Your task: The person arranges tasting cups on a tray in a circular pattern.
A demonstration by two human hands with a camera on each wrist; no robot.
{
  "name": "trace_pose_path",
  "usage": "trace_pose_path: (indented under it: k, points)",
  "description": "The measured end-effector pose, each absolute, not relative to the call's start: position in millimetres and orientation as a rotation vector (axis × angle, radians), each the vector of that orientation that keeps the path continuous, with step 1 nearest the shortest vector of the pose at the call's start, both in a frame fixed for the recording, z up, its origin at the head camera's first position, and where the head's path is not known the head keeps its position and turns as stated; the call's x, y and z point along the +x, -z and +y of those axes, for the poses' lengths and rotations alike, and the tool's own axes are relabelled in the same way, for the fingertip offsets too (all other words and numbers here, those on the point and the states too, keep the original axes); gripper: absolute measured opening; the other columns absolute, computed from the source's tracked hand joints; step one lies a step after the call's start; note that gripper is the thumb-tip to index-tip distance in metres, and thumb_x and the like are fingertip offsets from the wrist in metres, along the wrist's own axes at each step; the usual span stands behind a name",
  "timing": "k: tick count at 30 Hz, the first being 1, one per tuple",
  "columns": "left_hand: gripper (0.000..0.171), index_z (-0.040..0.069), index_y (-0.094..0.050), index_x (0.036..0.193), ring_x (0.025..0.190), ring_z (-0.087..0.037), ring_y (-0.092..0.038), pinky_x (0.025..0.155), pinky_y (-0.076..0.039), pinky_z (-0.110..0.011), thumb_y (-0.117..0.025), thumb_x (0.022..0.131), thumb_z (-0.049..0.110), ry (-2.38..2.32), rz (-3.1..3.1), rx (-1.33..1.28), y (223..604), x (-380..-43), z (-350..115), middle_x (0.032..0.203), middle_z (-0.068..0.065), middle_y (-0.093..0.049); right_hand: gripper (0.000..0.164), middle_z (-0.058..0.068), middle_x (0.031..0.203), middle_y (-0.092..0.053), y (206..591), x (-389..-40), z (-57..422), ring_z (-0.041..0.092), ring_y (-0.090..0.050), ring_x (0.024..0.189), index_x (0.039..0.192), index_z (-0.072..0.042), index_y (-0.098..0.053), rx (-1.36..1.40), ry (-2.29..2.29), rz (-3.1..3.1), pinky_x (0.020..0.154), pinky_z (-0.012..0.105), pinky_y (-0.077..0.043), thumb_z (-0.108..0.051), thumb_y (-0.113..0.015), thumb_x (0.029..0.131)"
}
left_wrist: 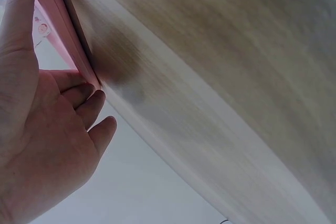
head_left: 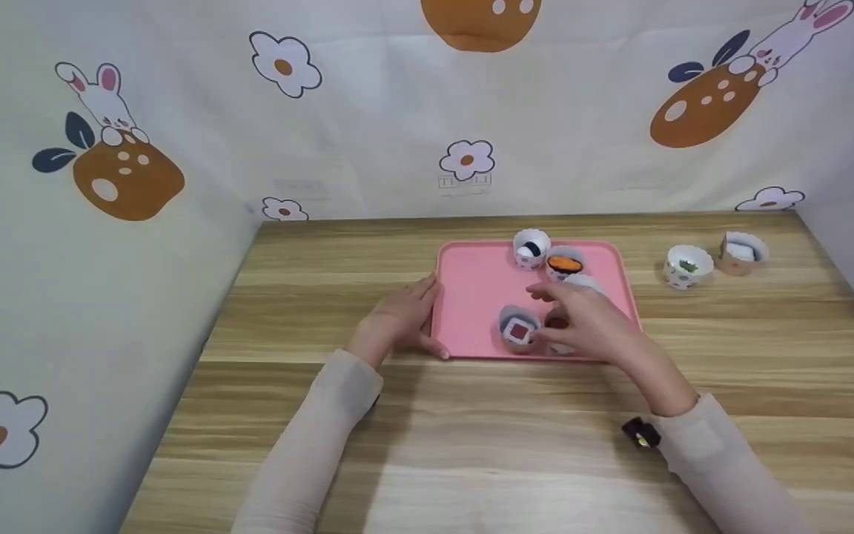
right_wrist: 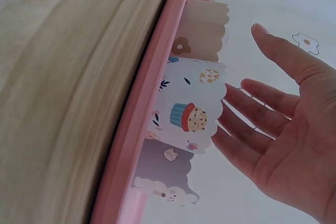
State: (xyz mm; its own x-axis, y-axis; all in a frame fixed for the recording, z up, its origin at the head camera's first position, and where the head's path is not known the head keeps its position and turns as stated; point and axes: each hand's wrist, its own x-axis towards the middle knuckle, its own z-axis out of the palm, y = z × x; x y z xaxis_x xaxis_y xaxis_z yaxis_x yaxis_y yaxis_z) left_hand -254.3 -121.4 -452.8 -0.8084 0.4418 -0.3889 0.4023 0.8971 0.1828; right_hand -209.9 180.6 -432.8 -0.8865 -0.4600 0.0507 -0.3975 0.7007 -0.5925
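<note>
A pink tray (head_left: 471, 289) lies on the table with several paper cups on it. My left hand (head_left: 401, 315) touches the tray's left rim, thumb near the front corner. My right hand (head_left: 586, 319) hovers over the tray's right part, fingers spread and holding nothing. Beside its thumb stands a cup with a toy sushi roll (head_left: 520, 331); another cup (head_left: 559, 343) is partly under the hand. Farther back are cups with a toy rice ball (head_left: 529, 251) and orange-topped sushi (head_left: 565, 265). In the right wrist view, the fingertips are by the rim of a cupcake-print cup (right_wrist: 189, 106).
Right of the tray, on the wooden table (head_left: 471, 445), stand a cup with green bits on white (head_left: 686, 267) and a brownish cup with white content (head_left: 742, 254). A patterned cloth (head_left: 368, 111) rises behind the table. A grey cup (right_wrist: 165, 171) stands at the tray's front edge.
</note>
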Motion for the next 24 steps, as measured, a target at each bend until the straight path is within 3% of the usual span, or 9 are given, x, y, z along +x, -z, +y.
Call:
trace_pose_path:
  k: [11, 17, 24]
  points:
    - [0.127, 0.009, -0.006, 0.161, 0.158, -0.024, -0.008, 0.129, -0.014, -0.042, -0.075, 0.072, 0.068, -0.142, 2.638, 0.605, 453.4, -253.7, -121.6, 0.17, -0.006, -0.001, 0.057, 0.012, 0.134, -0.065, 427.9, -209.1, 195.1, 0.03, -0.066, 0.117, 0.136, -0.008, -0.059, -0.758, 0.964, 2.882, 0.102, 0.05, -0.053, -0.022, -0.08, 0.085]
    - [0.127, 0.009, -0.008, 0.161, 0.157, -0.025, -0.011, 0.128, -0.02, -0.043, -0.076, 0.071, 0.067, -0.126, 2.65, 0.621, 454.0, -254.5, -122.7, 0.17, -0.006, -0.004, 0.058, 0.013, 0.135, -0.064, 425.2, -209.6, 204.8, 0.03, -0.064, 0.117, 0.137, -0.007, -0.058, -0.729, 1.009, 2.893, 0.099, 0.052, -0.053, -0.024, -0.079, 0.086]
    - [0.127, 0.008, -0.008, 0.161, 0.157, -0.025, -0.01, 0.129, -0.017, -0.041, -0.077, 0.071, 0.066, -0.167, 2.644, 0.613, 454.5, -254.4, -122.6, 0.17, -0.007, -0.004, 0.055, 0.015, 0.135, -0.063, 422.3, -209.7, 214.1, 0.034, -0.061, 0.122, 0.135, -0.003, -0.059, -0.676, 1.023, 2.889, 0.102, 0.053, -0.052, -0.022, -0.078, 0.087]
